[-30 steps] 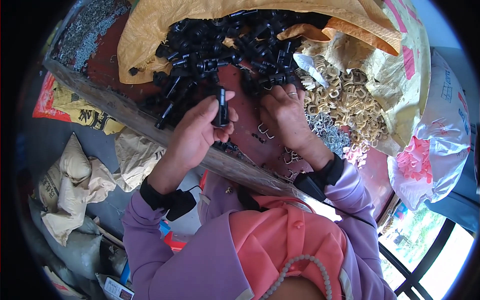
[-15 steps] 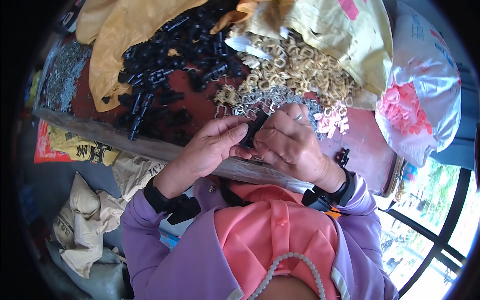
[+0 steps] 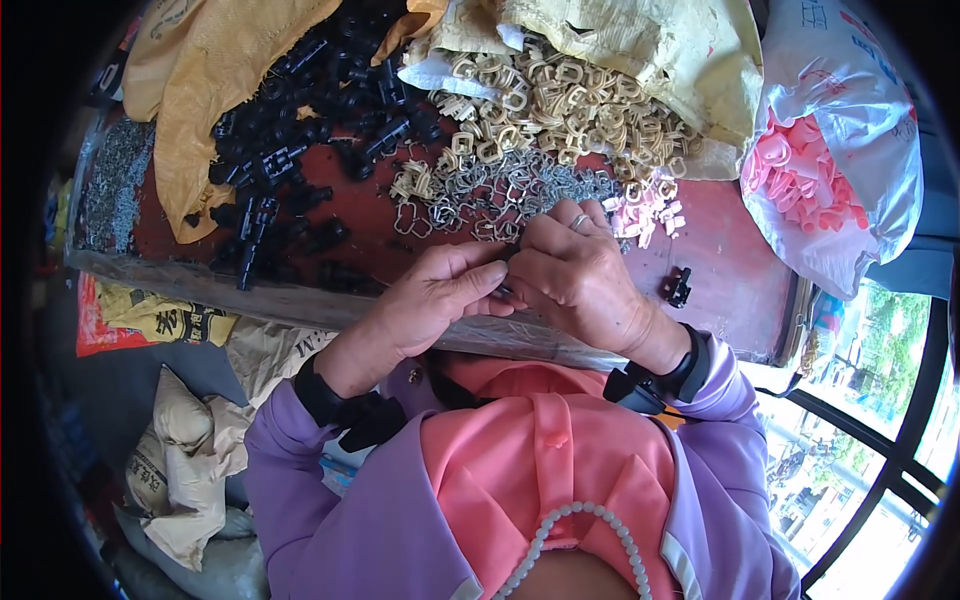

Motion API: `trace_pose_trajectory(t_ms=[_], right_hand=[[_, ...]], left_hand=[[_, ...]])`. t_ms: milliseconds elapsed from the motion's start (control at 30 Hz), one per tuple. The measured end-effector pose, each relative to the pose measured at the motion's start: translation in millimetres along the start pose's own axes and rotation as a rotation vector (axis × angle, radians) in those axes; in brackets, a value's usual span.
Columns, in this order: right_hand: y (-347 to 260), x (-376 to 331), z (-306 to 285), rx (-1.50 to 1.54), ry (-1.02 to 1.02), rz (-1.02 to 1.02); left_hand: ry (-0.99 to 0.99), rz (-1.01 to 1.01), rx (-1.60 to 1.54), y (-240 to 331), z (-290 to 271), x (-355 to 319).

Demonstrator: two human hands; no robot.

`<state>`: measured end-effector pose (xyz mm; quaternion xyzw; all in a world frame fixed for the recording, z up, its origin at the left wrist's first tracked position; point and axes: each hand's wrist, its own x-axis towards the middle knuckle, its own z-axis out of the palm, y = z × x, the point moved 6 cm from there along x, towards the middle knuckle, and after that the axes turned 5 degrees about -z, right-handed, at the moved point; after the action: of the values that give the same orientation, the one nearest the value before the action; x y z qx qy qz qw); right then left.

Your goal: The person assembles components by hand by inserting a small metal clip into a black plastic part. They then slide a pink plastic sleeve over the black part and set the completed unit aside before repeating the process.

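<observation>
Fingers [image 3: 470, 282] of the left hand [image 3: 430, 305] pressed together, tips meeting the right hand [image 3: 575, 280] at the table's near edge; both pinch a small dark part [image 3: 503, 290], mostly hidden between them, can't tell its shape. Right hand curled over it, ring on one finger. Black wrist straps on both arms, purple sleeves, pink apron nearest the camera. Hands sit over the red table [image 3: 735, 275]. Just beyond the knuckles: scattered wire clips [image 3: 500, 195], touching the right hand's far side. One black clip [image 3: 680, 288] lies alone right of the right hand, apart from it. Left and farther: pile of black plastic pieces [image 3: 300, 150] spilling from a yellow sack [image 3: 200, 90]. Farther back, beige buckles [image 3: 560, 95] pouring from another sack [image 3: 640, 40]. Far right, pink pieces [image 3: 795, 175] in a white bag [image 3: 870, 110]. Sacks [image 3: 175, 470] on the floor lower left.
</observation>
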<state>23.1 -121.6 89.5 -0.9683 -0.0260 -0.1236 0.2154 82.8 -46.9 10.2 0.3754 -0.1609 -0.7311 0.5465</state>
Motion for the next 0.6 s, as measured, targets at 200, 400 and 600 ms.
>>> trace_pose_trajectory(t_ms=[200,400,600], right_hand=[[31.3,13.2,12.6,0.393,0.168,0.094],[32.3,53.9,42.2,-0.143,-0.035,-0.025],[41.9,51.4,86.0,-0.367,-0.203,-0.08]], left_hand=[[0.006,0.018,-0.167,4.2,-27.2,-9.0],[0.103,0.077,-0.25,9.5,-65.1,-30.9],[0.161,0.089,-0.294,10.4,-81.7,-36.7]])
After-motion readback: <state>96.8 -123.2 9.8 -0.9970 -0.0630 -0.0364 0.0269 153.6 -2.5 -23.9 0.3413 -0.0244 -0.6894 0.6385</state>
